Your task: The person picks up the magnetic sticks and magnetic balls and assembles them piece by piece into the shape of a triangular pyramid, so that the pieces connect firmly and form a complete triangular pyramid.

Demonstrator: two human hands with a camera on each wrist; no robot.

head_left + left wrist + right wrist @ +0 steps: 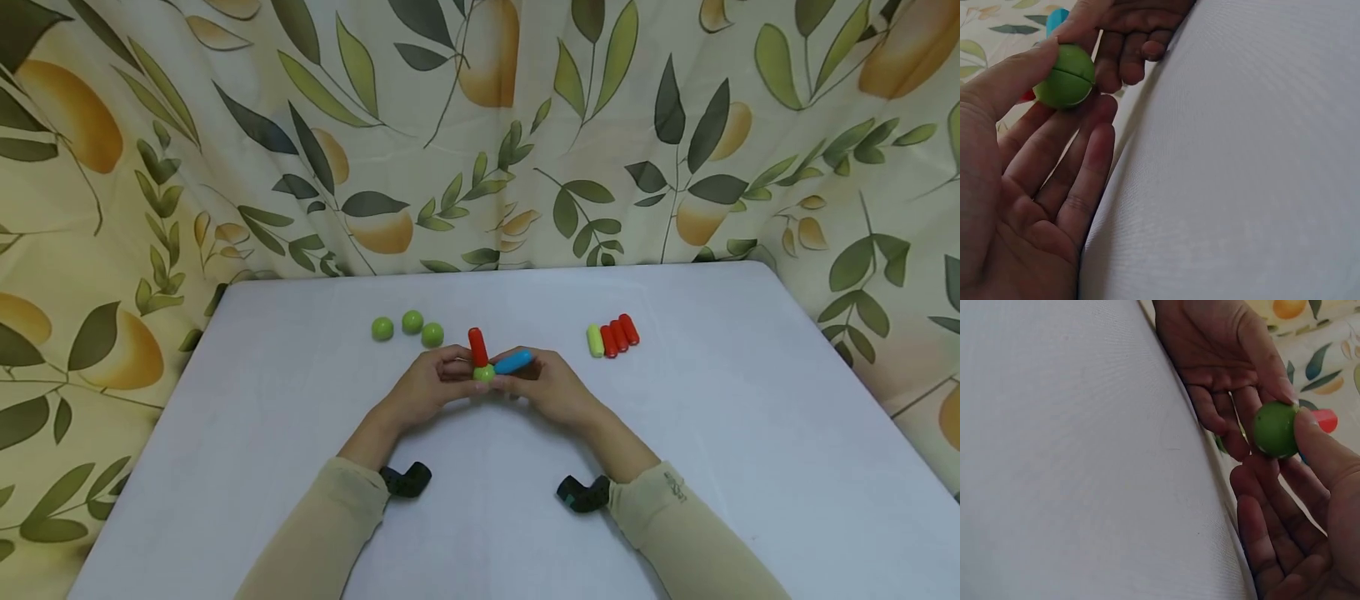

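Observation:
Over the middle of the table, both hands hold a green ball point(483, 374) with a red rod point(477, 346) and a blue rod point(513, 362) sticking out of it. The red rod points up and away; the blue one slants off to the right. My left hand point(422, 388) pinches the ball between thumb and fingers, as the left wrist view shows, where a dark seam runs across the ball point(1072, 76). In the right wrist view, my right hand point(1310, 525) has its thumb on the same ball point(1274, 430) with fingers underneath.
Several rods lie in a row at the back right: a light green rod point(596, 341) beside red rods point(619, 335). Three loose green balls point(412, 322) sit at the back left. Behind the white table point(480, 517) hangs a leaf-and-fruit patterned curtain point(450, 183).

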